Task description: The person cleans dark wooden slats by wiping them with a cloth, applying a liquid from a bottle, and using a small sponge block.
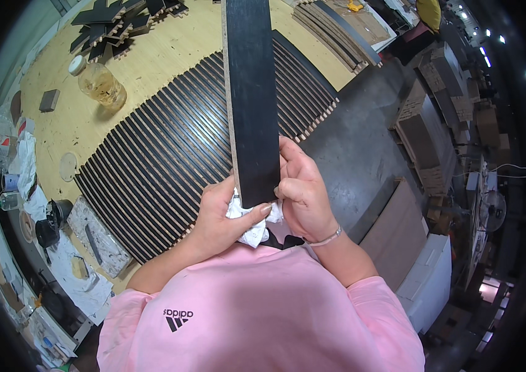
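A long black board (253, 105) with a raw particleboard edge rises away from me in the middle, its near end between my two hands. My left hand (222, 211) is closed around a crumpled white cloth (251, 230), its thumb lying across the cloth at the board's near end. On the board's right edge my right hand (302, 189) is closed, fingers bent around that side near the corner. Behind the board, a wide row of black strips (170, 136) lies side by side on the pale wooden table (39, 149); the board hides part of the row.
A clear jar (103, 85) with a white lid stands on the table, left of the strips. Short black pieces (111, 28) are heaped at the far left. More long boards (331, 34) lie at the far right. Stacked cartons (427, 133) stand on the grey floor (349, 149) to the right.
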`<state>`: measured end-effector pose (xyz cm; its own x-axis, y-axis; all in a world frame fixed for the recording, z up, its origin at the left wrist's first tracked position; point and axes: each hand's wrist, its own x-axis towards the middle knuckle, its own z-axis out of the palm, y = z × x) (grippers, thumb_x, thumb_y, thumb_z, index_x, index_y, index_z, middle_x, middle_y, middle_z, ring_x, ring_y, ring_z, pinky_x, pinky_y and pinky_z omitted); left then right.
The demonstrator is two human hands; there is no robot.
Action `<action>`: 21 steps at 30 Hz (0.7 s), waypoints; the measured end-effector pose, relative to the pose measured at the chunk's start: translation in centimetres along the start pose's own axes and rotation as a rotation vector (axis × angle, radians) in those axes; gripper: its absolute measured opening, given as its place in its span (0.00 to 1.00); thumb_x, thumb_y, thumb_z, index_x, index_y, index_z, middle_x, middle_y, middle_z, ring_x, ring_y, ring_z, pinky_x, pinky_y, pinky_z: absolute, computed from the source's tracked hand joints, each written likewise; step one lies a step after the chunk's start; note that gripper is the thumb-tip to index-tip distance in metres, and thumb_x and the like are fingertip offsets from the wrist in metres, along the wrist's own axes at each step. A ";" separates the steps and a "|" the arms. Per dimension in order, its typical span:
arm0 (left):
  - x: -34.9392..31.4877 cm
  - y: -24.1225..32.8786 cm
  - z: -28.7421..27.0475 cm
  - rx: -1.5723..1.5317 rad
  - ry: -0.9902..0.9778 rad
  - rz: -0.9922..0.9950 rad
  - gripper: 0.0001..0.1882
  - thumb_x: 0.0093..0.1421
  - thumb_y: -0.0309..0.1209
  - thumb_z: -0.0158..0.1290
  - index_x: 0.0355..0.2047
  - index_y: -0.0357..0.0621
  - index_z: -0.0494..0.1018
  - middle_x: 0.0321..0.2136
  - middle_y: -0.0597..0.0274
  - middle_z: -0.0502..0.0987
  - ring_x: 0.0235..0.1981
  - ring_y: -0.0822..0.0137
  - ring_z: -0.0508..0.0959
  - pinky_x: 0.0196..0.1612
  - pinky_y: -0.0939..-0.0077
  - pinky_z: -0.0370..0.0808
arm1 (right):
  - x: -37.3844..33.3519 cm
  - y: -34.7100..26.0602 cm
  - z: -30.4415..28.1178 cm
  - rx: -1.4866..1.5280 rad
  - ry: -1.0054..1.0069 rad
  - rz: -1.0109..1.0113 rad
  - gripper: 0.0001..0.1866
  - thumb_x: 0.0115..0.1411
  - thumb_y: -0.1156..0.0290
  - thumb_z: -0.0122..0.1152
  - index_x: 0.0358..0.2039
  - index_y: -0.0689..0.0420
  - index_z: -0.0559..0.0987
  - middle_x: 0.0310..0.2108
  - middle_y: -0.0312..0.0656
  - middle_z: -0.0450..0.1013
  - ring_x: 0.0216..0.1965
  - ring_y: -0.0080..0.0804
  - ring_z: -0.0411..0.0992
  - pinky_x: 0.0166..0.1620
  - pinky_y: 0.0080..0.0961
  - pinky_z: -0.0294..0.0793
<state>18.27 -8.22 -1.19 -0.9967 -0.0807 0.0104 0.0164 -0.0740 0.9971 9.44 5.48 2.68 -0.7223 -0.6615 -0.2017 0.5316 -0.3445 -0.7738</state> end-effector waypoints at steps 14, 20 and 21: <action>-0.2 0.1 0.4 0.030 -0.067 -0.022 0.20 0.55 0.27 0.63 0.47 0.36 0.74 0.33 0.58 0.81 0.33 0.70 0.82 0.36 0.76 0.77 | 0.0 0.5 0.2 -0.040 0.127 0.001 0.24 0.53 0.85 0.48 0.54 0.69 0.66 0.46 0.44 0.72 0.45 0.25 0.73 0.51 0.23 0.73; -0.1 0.4 0.6 0.111 -0.079 0.054 0.19 0.55 0.26 0.63 0.46 0.35 0.74 0.34 0.56 0.80 0.33 0.64 0.83 0.36 0.74 0.77 | 0.0 0.5 0.6 -0.057 0.187 -0.031 0.25 0.51 0.83 0.48 0.52 0.68 0.68 0.44 0.44 0.73 0.42 0.27 0.74 0.49 0.25 0.76; -0.1 0.4 0.6 0.113 -0.082 0.053 0.19 0.55 0.26 0.63 0.46 0.35 0.74 0.34 0.55 0.80 0.33 0.63 0.83 0.36 0.74 0.77 | 0.0 0.6 0.5 -0.065 0.201 -0.039 0.26 0.49 0.83 0.48 0.53 0.68 0.69 0.43 0.46 0.74 0.41 0.30 0.76 0.48 0.26 0.77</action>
<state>18.31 -7.62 -0.76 -0.9979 0.0005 0.0644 0.0644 0.0406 0.9971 9.96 4.96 2.49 -0.8190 -0.5002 -0.2811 0.4764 -0.3198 -0.8190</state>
